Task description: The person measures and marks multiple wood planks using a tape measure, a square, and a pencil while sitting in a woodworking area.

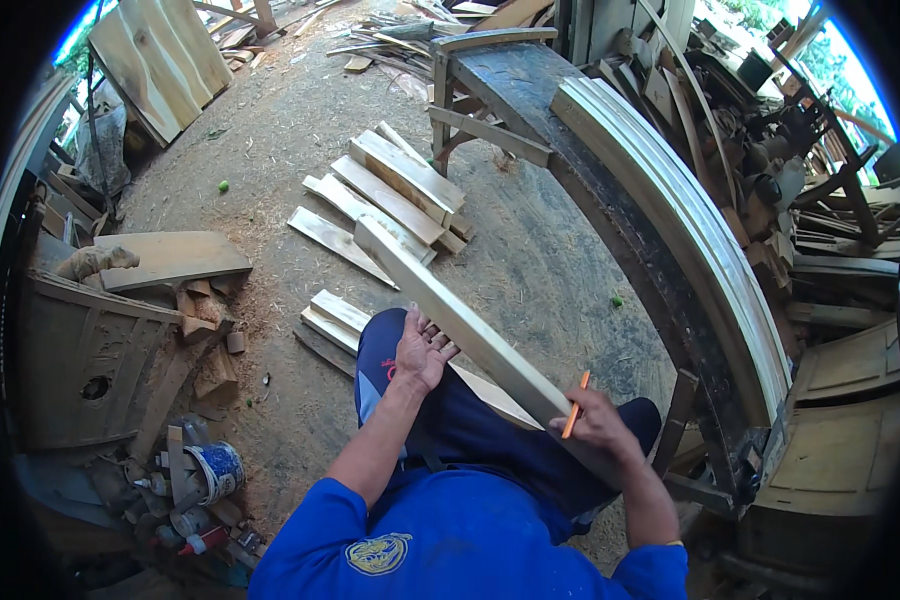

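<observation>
A long pale board slants above my lap, its far end pointing up and left. My left hand is palm up at its left edge, fingers loosely spread; whether they bear any weight is unclear. My right hand grips the near end of the board, with an orange pencil also held in its fingers. Another pale piece of wood shows beneath the board, over my dark trousers. Several planks lie in a loose group on the ground beyond, and a smaller group lies by my left knee.
A dark bench runs along my right, carrying long pale strips. Wood scraps and a worn cabinet crowd my left, with a bucket below. A large panel leans at the back left. Piled timber fills the far right.
</observation>
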### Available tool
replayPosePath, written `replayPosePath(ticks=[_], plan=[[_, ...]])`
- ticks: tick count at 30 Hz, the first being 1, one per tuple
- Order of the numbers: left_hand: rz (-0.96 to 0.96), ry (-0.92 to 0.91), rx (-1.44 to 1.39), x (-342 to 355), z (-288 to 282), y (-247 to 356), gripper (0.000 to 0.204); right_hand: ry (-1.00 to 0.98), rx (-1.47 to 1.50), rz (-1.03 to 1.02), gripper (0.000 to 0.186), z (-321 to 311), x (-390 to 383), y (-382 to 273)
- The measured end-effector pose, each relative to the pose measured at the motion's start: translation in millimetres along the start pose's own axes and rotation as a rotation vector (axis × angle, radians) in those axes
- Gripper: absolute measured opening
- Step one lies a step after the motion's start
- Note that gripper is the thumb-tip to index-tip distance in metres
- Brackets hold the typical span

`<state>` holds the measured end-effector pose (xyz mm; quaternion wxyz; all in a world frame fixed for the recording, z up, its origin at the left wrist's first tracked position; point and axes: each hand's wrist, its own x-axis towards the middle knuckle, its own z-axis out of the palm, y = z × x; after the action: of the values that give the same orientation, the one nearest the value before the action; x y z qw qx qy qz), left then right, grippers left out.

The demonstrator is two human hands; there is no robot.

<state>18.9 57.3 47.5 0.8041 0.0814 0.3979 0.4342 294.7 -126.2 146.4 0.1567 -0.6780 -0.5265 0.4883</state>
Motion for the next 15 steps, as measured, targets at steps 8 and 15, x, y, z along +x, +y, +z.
replayPosePath(ticks=[8,15], plan=[[0.122,0.004,-0.151,-3,-2,-28,0.097,0.483,-0.55,-0.453,0.051,60,-49,0],[0.115,0.053,-0.222,-37,4,-21,0.086,0.62,0.251,-0.46,0.042,50,-14,-19]])
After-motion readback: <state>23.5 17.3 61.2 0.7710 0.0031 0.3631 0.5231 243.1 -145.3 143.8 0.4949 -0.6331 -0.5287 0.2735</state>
